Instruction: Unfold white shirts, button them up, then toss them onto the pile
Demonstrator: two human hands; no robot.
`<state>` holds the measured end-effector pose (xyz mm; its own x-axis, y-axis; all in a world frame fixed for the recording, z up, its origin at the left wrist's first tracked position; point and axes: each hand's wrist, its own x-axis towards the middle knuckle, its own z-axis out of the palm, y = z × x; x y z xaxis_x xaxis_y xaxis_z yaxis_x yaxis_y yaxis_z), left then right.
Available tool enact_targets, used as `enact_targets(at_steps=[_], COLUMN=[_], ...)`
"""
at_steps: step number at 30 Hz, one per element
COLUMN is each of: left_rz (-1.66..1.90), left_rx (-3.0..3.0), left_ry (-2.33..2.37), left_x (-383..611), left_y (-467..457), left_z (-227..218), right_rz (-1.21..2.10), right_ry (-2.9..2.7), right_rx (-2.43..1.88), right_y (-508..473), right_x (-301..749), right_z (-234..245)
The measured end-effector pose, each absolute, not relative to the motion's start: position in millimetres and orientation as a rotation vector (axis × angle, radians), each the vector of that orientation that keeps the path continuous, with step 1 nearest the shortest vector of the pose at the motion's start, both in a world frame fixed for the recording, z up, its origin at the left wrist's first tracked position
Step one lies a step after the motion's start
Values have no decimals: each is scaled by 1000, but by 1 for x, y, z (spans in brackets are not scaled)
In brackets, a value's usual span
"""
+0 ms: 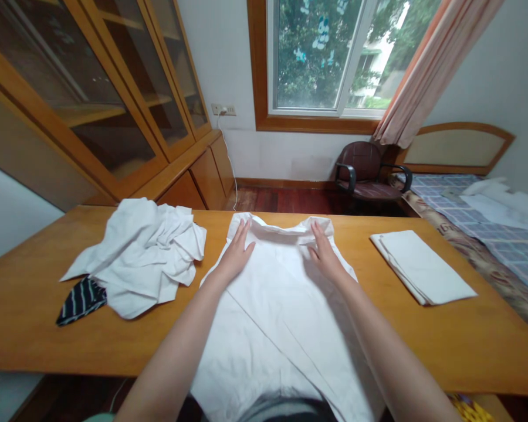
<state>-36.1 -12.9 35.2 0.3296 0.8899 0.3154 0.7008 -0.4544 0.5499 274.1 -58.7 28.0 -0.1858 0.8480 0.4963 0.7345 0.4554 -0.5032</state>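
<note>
The white cloth (281,316) lies along the middle of the table (466,346), from its far edge past its near one, with the left hand (236,251) and right hand (325,251) resting on its raised far end, thumbs apart from fingers. The step in hand looks like straightening that end; the next move seems to call for even pressure. A crumpled white pile (147,252) sits toward the left far corner, a folded white cloth (422,266) toward the right edge.

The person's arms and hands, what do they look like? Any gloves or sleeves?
The left hand and right hand are bare, with slender fingers and no gloves. The left forearm and right forearm widen toward the elbows. I see no sleeves or watch.
</note>
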Motion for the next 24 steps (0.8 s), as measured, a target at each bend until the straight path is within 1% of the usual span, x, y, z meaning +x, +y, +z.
enact_targets(at_steps=[4,10,14,24], left_rz=[865,587,460,418], left_rx=[2323,2512,2571,2631], left_ry=[1402,1478,1555,1621], left_x=[-33,-31,-30,-37], left_y=[-15,-28,-40,-91], left_z=[21,-1,-3,0], right_rz=[54,53,28,12], right_ry=[-1865,-2007,-2131,-2227], right_rx=[-1388,-1518,-1552,-1568], right_y=[-61,-77,-86,-125], right_x=[269,263,260,255], right_z=[24,6,-1,4])
